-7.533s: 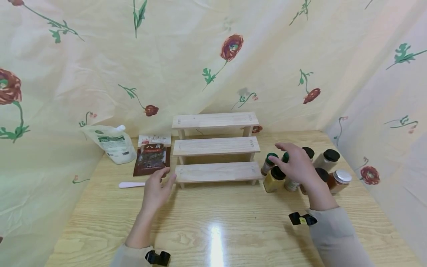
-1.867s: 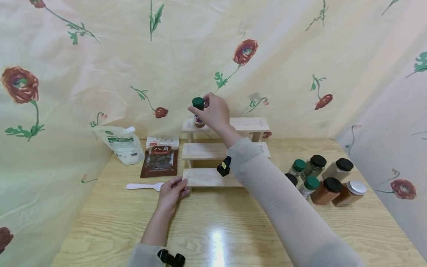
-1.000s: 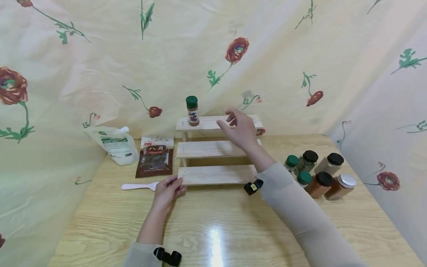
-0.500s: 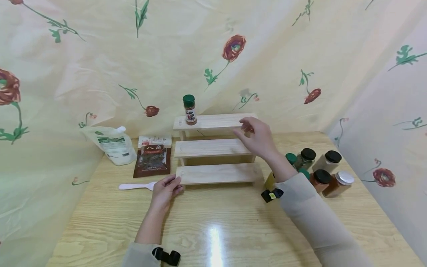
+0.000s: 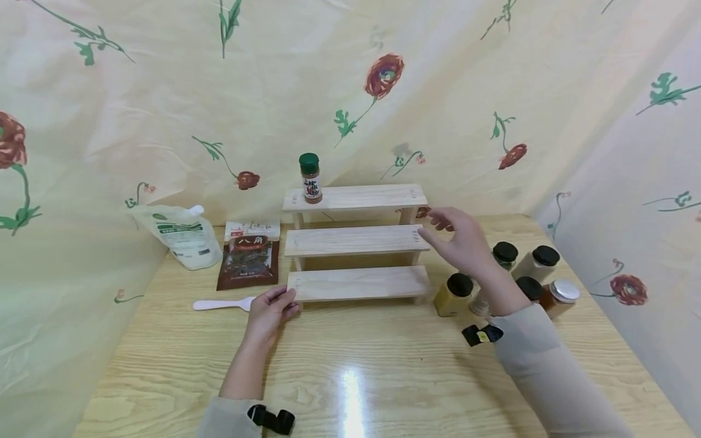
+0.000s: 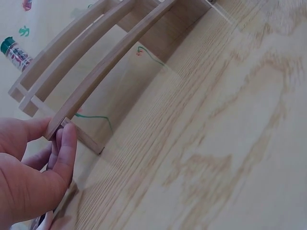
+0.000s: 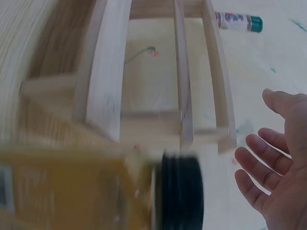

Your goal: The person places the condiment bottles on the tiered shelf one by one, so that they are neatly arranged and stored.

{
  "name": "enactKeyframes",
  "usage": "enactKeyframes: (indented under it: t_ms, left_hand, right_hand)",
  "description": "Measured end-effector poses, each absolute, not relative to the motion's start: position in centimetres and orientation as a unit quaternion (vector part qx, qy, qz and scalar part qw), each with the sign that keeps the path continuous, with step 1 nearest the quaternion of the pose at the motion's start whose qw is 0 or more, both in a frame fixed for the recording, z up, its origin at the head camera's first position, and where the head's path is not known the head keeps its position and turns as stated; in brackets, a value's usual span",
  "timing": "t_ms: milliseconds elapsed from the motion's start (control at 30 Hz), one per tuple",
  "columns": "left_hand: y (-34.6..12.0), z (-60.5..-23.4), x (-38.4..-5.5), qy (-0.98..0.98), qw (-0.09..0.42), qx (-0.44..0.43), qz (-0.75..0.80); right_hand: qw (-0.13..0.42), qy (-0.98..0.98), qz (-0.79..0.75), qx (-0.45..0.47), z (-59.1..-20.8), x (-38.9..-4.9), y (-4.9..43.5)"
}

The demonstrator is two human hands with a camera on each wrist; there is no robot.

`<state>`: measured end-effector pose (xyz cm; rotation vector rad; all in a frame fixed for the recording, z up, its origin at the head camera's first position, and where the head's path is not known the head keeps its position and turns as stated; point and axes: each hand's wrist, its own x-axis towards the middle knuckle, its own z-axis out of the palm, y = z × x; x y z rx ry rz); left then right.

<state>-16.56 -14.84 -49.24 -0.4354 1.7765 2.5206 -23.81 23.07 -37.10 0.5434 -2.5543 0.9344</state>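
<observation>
A three-tier wooden rack (image 5: 356, 241) stands on the table. My left hand (image 5: 268, 313) pinches the left end of its lowest board between thumb and fingers, as the left wrist view also shows. On the top board's left end, a green-capped spice bottle (image 5: 311, 182) stands upright, touched by neither hand. My right hand (image 5: 462, 244) is in the air just right of the rack, fingers loosely bent and holding nothing. Below it are a black-capped jar of yellow powder (image 5: 453, 297) and other spice jars, some partly hidden by the hand and forearm.
Right of the rack stand more jars, including a silver-lidded jar (image 5: 561, 294) and a black-capped jar of pale powder (image 5: 537, 264). To the left are a spouted white pouch (image 5: 183, 240), a brown star anise packet (image 5: 250, 258) and a white spoon (image 5: 221, 304). Patterned cloth hangs behind.
My right hand brought the green-capped bottle from the jar group onto the top board, let it go, and moved back right. My left hand took hold of the lowest board's end.
</observation>
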Motion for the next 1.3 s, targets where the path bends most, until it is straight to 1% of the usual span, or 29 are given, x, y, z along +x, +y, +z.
enactKeyframes:
  t_ms: [233, 533, 833, 1033, 1300]
  left_hand:
    - [-14.7, -49.0, -16.7, 0.586, 0.025, -0.171, 0.791]
    - [-14.7, -49.0, -16.6, 0.593, 0.027, -0.174, 0.786]
    - [-14.9, -49.0, -16.7, 0.596, 0.029, -0.171, 0.784]
    - [-14.9, -48.9, -16.6, 0.599, 0.033, -0.167, 0.782]
    - [-14.9, -49.0, -16.6, 0.600, 0.036, -0.165, 0.782]
  right_hand:
    - [0.184, -0.917, 0.303, 0.181, -37.6, -22.6, 25.9]
    - [0.159, -0.936, 0.266, 0.165, -38.1, -21.7, 29.0]
    - [0.083, -0.957, 0.233, 0.153, -38.6, -21.1, 31.4]
    - [0.048, -0.959, 0.229, 0.161, -38.8, -21.0, 32.2]
    - [-0.028, -0.955, 0.229, 0.186, -38.7, -21.6, 33.1]
